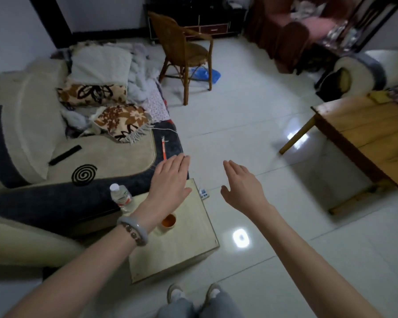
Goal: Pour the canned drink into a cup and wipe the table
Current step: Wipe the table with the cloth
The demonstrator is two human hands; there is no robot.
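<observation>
While both hands, left (170, 177) and right (242, 188), hover flat and empty, a cup (168, 222) of orange drink stands on the counter (184, 246).

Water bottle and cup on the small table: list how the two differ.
The water bottle is clear plastic with a red-and-white label; the cup is pale and opaque. The water bottle wears a white cap; the cup is open and holds orange liquid. The water bottle stands at the far left edge of the small table; the cup sits nearer the middle. Both stand upright.
</observation>
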